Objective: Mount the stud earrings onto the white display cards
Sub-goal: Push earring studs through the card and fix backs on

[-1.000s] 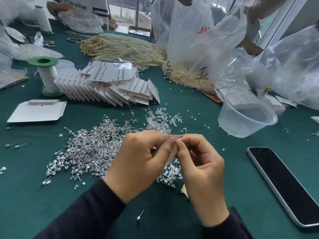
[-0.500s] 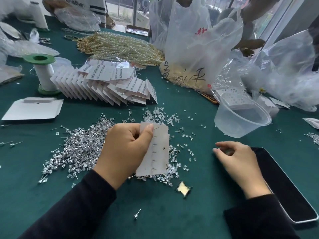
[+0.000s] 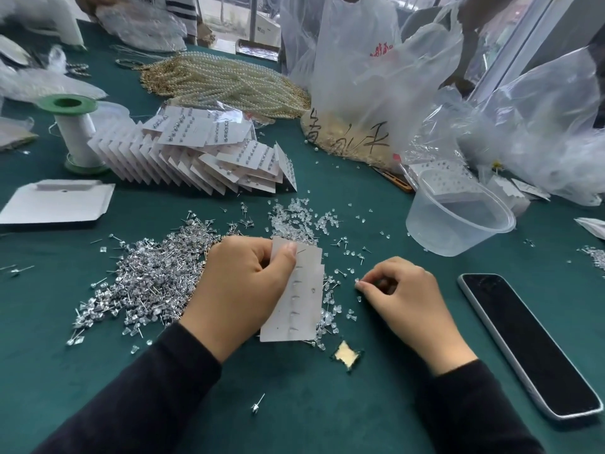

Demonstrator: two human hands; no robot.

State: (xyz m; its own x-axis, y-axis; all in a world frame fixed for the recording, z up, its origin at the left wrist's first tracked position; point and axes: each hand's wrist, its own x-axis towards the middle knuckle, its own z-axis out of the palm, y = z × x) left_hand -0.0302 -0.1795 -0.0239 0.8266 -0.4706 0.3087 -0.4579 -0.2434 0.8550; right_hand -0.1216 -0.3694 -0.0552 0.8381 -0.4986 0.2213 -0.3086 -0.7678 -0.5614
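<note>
Head view: left hand (image 3: 242, 290) grips the white card (image 3: 302, 309). Thumb (image 3: 288, 255) is clamped on the card's upper left corner, and the other fingers are curled behind it. The card sits over the cloth, long edge running toward the camera. A column of stud posts pokes out of the side facing the camera.

Right hand (image 3: 404, 298) is low on the table (image 3: 311, 421), fingers curled. Thumb and index tips are closed on a small clear back (image 3: 357, 282). Can't tell if it's off the cloth.

Stud earring pile (image 3: 140, 283) is just left of the left hand, partly under it. Loose clear backs (image 3: 294, 221) are scattered beyond and between the hands. One stray stud (image 3: 258, 404) lies near the sleeves, with a gold scrap (image 3: 347, 353) below the card.

Phone (image 3: 523, 342) lies face-up on the right, with a clear plastic tub (image 3: 458, 221) beyond it. Filled cards stack (image 3: 203, 158) is fanned out far left-centre, next to a green-capped spool (image 3: 75, 132). Flat white box (image 3: 55, 199) is at the left edge. Pearl strands (image 3: 222, 83) and plastic bags (image 3: 370, 77) sit at the back.
</note>
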